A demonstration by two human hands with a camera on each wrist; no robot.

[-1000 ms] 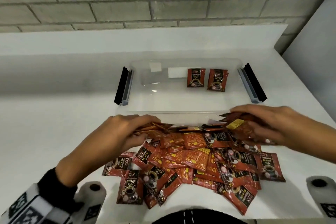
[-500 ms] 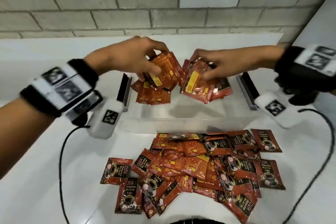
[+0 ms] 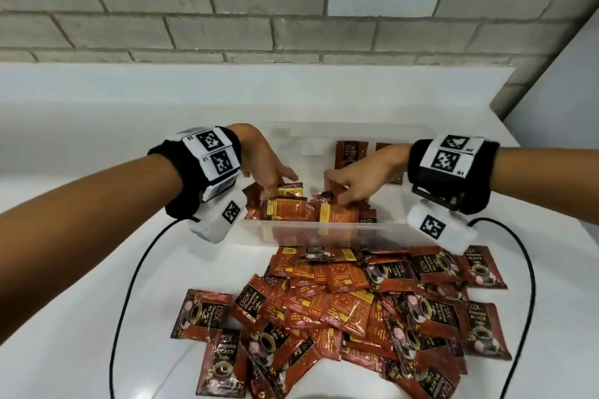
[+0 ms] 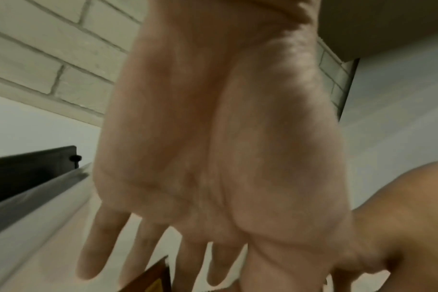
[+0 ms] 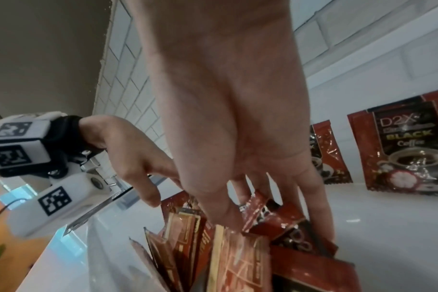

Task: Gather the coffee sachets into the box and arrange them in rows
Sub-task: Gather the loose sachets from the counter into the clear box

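Observation:
A clear plastic box (image 3: 311, 124) sits on the white table. A loose heap of red coffee sachets (image 3: 288, 209) lies in its near part, and two sachets (image 3: 350, 152) stand against its far wall (image 5: 400, 150). Both hands are inside the box over the heap. My left hand (image 3: 274, 188) has straight, spread fingers (image 4: 98, 256) that touch the sachets. My right hand (image 3: 340, 196) pinches a sachet (image 5: 256, 205) between thumb and fingers. A large pile of sachets (image 3: 350, 304) lies on the table in front of the box.
A black latch (image 4: 25, 168) sticks out at the box's left end. Black cables (image 3: 129, 285) loop from both wrists across the table. A brick wall (image 3: 291, 10) stands behind, and a white wall (image 3: 567, 91) closes off the right.
Both hands carried handfuls of sachets from the table pile up over the box, then lowered into it. The sachets now lie in the box's near part, and the left hand has let go.

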